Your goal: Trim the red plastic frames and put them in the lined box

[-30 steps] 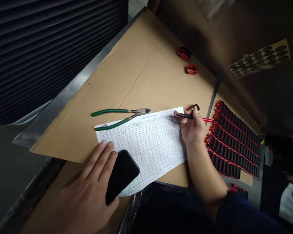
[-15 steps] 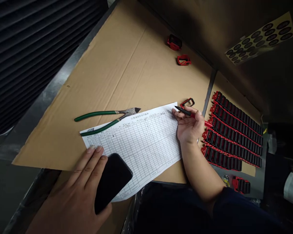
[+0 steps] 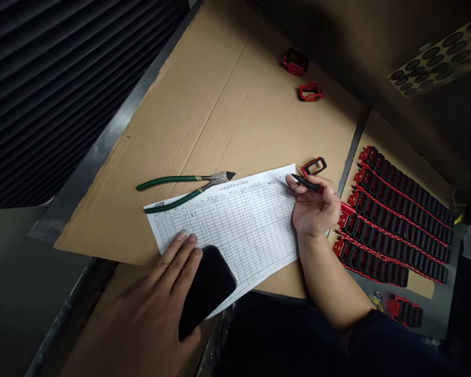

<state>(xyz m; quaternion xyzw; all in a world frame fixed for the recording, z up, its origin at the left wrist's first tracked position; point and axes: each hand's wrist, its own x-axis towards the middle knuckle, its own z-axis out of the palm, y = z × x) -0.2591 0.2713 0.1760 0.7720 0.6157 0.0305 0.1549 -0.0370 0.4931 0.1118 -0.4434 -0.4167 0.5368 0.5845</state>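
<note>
Left hand [image 3: 153,303] clamps phone [image 3: 209,285], fingertips on form [image 3: 239,225] along near edge of cardboard [image 3: 180,115], probably steadying it; right hand [image 3: 317,210], closed round pen [image 3: 306,183] in writing grip, holds tip by form's far right corner; pliers [image 3: 219,178] perhaps weight far left.

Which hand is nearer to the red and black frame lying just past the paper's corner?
The right hand: holding the pen, it is close beside the frame. The left hand, with the phone, is farther off, across the paper.
</note>
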